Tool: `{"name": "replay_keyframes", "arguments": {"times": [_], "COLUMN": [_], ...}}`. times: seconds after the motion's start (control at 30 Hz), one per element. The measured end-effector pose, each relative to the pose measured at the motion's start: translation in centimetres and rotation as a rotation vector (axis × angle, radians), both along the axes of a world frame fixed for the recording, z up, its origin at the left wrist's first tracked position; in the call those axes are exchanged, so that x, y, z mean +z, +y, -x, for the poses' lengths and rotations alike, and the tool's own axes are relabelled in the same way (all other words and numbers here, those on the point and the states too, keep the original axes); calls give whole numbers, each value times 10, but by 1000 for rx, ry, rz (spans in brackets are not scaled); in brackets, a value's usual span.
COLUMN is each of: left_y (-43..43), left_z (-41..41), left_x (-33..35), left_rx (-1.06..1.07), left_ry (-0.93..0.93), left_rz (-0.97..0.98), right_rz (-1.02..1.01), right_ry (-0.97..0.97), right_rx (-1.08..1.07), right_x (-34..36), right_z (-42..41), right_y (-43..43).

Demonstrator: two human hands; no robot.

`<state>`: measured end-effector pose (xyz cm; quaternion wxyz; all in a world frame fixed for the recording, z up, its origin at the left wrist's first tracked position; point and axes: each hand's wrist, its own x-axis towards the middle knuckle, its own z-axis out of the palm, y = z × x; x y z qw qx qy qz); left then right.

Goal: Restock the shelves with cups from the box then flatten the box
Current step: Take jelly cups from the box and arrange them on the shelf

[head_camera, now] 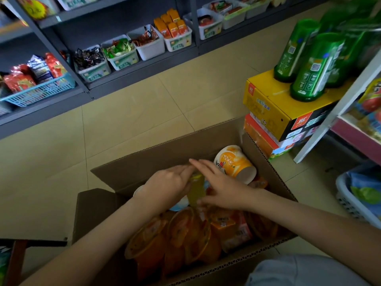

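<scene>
yellow cup (196, 189): mostly covered | box (165, 153): near corner cut by bottom edge | orange cups (185, 236): labels blurred

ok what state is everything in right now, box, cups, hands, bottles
cardboard box, open, cups inside
yellow cup, in the box, pressed between both hands
left hand, fingers straight against the yellow cup
right hand, fingers straight against the yellow cup
white-and-orange cup, on its side in the box's far right corner
orange cups, on their sides in the box
green bottles, upright on the yellow carton
yellow carton, closed
</scene>
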<state>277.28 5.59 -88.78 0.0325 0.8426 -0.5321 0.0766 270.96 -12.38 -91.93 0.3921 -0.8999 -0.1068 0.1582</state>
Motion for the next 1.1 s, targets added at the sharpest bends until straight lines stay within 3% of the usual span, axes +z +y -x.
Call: {"name": "replay_keyframes", "arguments": {"times": [0.13, 0.33, 0.47, 0.63, 0.87, 1.1], "left_y": [-23, -57, -70, -93, -127, -193], "left_z": [-4, -10, -13, 6, 37, 86], "left_x": [26, 67, 97, 110, 85, 145], "left_rx": [1, -3, -12, -47, -142, -296], "left_ry": [-8, -39, 59, -50, -201, -251], "left_rz": [71, 21, 70, -50, 134, 259], "right_rz": [-237, -439, -452, -473, -370, -244], "right_ry": [-239, -300, -291, -311, -464, -690], "right_rx": [-262, -447, -517, -623, -655, -791], "right_x": [4, 32, 66, 97, 94, 158], "right_z": [-7, -14, -18, -6, 36, 115], "right_y": [-4, -26, -48, -60, -85, -139]}}
